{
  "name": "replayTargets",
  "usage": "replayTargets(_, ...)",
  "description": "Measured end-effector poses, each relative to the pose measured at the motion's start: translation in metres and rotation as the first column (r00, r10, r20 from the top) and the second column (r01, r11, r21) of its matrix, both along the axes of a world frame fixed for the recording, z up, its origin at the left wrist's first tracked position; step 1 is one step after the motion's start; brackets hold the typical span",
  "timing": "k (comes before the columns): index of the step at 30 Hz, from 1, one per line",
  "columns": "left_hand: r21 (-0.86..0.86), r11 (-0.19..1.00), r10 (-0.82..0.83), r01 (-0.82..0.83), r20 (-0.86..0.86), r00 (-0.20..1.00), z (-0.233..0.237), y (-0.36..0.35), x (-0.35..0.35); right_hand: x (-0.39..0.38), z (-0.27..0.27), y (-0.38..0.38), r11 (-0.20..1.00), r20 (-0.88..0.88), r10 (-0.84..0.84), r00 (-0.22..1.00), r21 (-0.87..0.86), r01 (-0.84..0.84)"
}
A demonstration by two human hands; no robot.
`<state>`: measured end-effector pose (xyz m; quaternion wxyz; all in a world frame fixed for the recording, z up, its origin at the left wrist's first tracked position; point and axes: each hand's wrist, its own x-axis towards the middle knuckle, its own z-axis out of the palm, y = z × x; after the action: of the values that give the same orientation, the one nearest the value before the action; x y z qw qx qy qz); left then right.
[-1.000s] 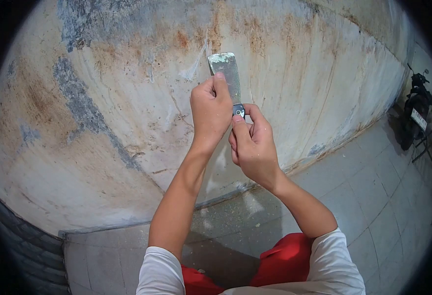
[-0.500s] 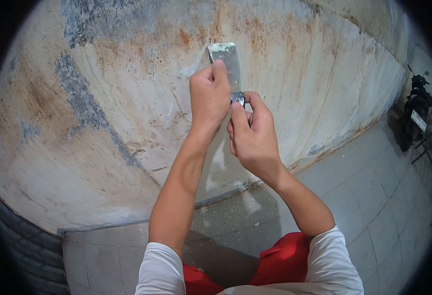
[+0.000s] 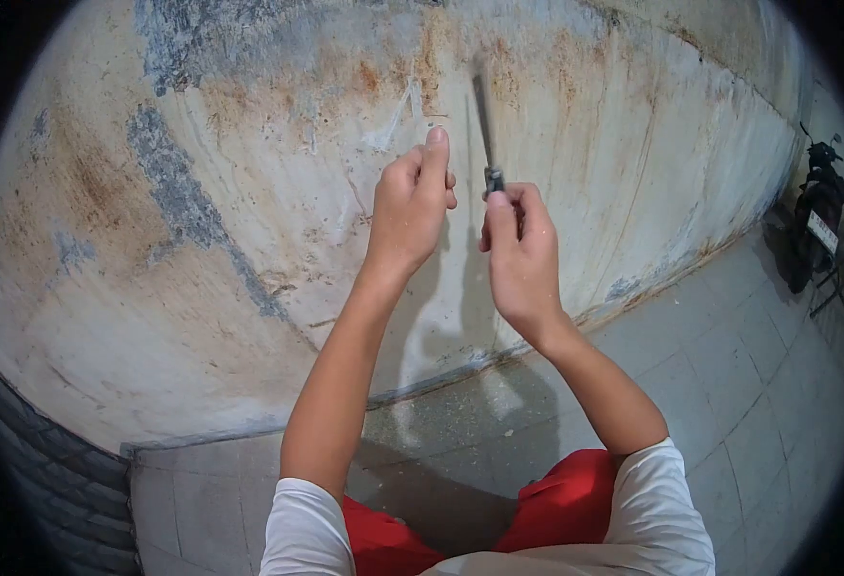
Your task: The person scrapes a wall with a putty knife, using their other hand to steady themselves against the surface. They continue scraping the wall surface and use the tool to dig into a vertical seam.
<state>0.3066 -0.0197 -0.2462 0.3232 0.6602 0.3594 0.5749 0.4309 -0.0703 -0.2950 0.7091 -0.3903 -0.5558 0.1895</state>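
Observation:
My right hand [image 3: 523, 250] is wrapped around the dark handle of a putty knife [image 3: 484, 120]. Its metal blade points up and is turned edge-on, slightly blurred, in front of the wall [image 3: 595, 173]. To its left, my left hand [image 3: 410, 197] has its thumb pointing up and its fingers curled in. Nothing shows in that hand, and a gap separates it from the knife. Just above the left thumb, a whitish scraped patch [image 3: 384, 134] marks the stained wall.
Bare grey patches [image 3: 182, 192] and rust stains cover parts of the wall. Grey floor tiles [image 3: 710, 413] run along its foot. A parked motorbike [image 3: 819, 206] stands at the right. Dark ridged material [image 3: 48, 480] lies at the lower left. My red-clad legs [image 3: 566, 494] are below.
My left hand has let go of the blade. My right hand has moved slightly right with the putty knife, turning its blade from face-on to edge-on.

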Motion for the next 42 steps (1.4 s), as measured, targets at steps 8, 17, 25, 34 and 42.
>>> replayTargets(8,0.035,0.991,0.128,-0.125,-0.09,0.988,-0.014,0.027,0.01,-0.007,-0.016,-0.011,0.909,-0.1,0.353,0.93,-0.2,-0.366)
replayTargets(17,0.189,0.971,0.149,-0.144,-0.013,0.989,-0.025,0.028,0.013,-0.015,-0.013,-0.015,0.758,-0.353,0.552,0.755,-0.166,-0.631)
replayTargets(25,0.114,0.987,0.11,-0.11,0.009,0.994,-0.023,0.032,0.014,-0.016,-0.005,-0.011,0.753,-0.415,0.509,0.754,-0.211,-0.624)
replayTargets(34,0.174,0.977,0.114,-0.124,0.068,0.991,0.007,0.035,0.023,-0.008,0.018,-0.001,0.779,-0.32,0.542,0.778,-0.157,-0.607)
replayTargets(42,0.007,1.0,0.007,-0.008,0.084,0.996,0.011,0.021,0.017,0.0,0.014,-0.002,0.892,-0.254,0.406,0.878,-0.098,-0.441)
